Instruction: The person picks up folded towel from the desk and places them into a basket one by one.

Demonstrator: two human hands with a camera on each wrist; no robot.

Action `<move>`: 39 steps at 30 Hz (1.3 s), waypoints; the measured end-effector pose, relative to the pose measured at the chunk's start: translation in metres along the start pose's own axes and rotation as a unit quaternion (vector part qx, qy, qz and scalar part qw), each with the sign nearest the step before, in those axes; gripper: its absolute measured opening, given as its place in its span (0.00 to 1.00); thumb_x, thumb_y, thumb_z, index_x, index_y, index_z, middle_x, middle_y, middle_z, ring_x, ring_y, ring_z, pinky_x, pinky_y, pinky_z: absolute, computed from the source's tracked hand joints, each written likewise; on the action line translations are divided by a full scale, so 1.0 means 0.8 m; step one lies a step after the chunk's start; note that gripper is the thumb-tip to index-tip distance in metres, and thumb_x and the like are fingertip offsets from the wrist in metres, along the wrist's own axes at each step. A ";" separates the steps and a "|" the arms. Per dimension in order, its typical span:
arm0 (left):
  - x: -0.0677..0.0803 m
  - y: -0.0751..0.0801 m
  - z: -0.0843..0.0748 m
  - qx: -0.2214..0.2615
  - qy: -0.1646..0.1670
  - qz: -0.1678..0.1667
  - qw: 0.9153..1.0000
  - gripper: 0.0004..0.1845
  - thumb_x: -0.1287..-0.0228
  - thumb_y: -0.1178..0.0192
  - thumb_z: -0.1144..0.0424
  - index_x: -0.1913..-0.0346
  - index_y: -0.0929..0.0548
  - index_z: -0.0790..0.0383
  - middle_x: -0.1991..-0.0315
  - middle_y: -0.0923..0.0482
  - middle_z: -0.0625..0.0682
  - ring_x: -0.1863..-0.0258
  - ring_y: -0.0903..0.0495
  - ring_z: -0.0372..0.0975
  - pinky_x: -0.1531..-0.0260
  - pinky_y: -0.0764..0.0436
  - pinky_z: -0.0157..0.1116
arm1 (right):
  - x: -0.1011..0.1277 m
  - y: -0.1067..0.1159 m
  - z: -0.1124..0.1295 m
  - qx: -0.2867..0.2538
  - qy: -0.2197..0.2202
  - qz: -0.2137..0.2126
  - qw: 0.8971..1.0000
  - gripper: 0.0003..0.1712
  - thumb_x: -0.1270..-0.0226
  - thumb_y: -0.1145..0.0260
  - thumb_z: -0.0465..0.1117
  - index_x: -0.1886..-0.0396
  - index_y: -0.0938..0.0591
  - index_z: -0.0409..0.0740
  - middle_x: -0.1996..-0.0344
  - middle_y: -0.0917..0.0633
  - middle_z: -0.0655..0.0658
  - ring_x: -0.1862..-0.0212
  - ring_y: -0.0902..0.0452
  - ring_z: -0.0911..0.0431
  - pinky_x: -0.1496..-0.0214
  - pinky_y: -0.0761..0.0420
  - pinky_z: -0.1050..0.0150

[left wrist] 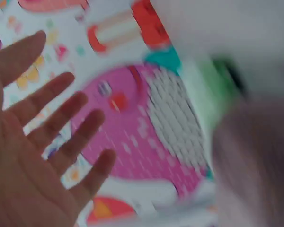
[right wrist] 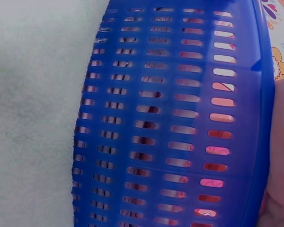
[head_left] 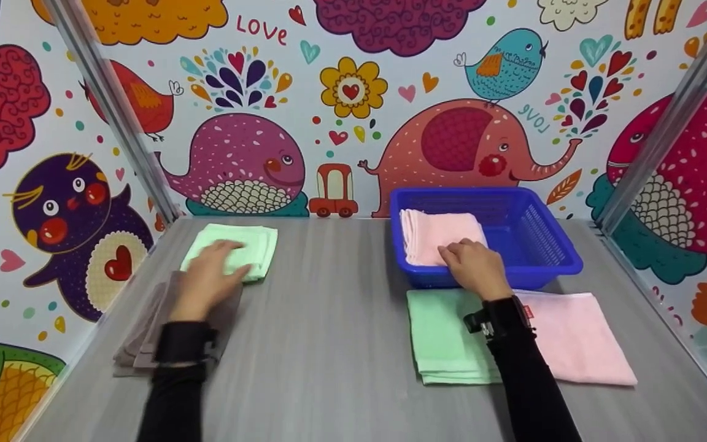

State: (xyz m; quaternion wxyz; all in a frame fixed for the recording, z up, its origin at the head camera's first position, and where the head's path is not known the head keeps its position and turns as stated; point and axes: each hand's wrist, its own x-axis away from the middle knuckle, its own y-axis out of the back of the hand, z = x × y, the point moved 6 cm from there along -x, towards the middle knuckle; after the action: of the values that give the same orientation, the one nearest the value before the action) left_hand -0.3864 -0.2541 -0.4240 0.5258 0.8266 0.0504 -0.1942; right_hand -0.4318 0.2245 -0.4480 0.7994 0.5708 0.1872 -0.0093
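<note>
Blurred in the head view, my left hand [head_left: 209, 279] hovers over a brown folded towel [head_left: 157, 334] and the near edge of a light green folded cloth [head_left: 255, 252]. In the left wrist view, its fingers [left wrist: 61, 118] are spread and hold nothing. My right hand [head_left: 479, 267] reaches over the front rim of a blue plastic basket [head_left: 531, 230]. It touches the near right corner of a pink folded towel [head_left: 433, 230] inside; whether it pinches the cloth I cannot tell. The right wrist view shows the slotted basket wall [right wrist: 180, 123] with the hand's edge beside the rim.
In front of the basket, a green folded towel [head_left: 445, 337] and a pink folded towel [head_left: 580, 337] lie side by side under my right forearm. The grey table [head_left: 323, 325] meets cartoon-printed walls [head_left: 353, 37] behind and at both sides, with metal posts at the corners.
</note>
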 end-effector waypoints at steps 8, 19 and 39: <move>0.071 0.050 0.131 -0.031 0.172 0.124 0.977 0.52 0.35 0.35 0.34 0.21 0.41 0.65 0.26 0.45 0.80 0.32 0.40 0.78 0.38 0.36 0.75 | -0.001 0.003 0.001 -0.003 0.005 -0.004 1.000 0.26 0.19 0.46 0.55 0.50 0.11 0.41 0.55 0.11 0.35 0.49 0.15 0.36 0.52 0.19 0.33; 0.088 0.029 0.158 0.011 0.224 0.210 0.952 0.60 0.41 0.30 0.34 0.20 0.49 0.67 0.27 0.50 0.83 0.33 0.45 0.80 0.36 0.39 0.75 | -0.002 0.004 0.003 -0.012 0.007 -0.010 1.000 0.24 0.20 0.44 0.53 0.53 0.10 0.41 0.56 0.11 0.36 0.51 0.14 0.37 0.52 0.19 0.33; 0.071 -0.004 0.106 -0.005 0.225 0.234 0.946 0.55 0.37 0.30 0.42 0.24 0.46 0.77 0.30 0.42 0.84 0.34 0.36 0.77 0.35 0.33 0.68 | -0.001 0.002 0.000 -0.015 0.000 0.001 1.000 0.26 0.19 0.46 0.54 0.50 0.11 0.40 0.54 0.11 0.35 0.49 0.15 0.37 0.49 0.19 0.34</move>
State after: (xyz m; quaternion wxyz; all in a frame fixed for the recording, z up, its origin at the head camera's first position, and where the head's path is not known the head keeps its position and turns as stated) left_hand -0.3581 -0.3344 -0.4795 0.5356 0.8348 -0.0264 0.1250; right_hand -0.4321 0.2253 -0.4466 0.8077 0.5593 0.1865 -0.0058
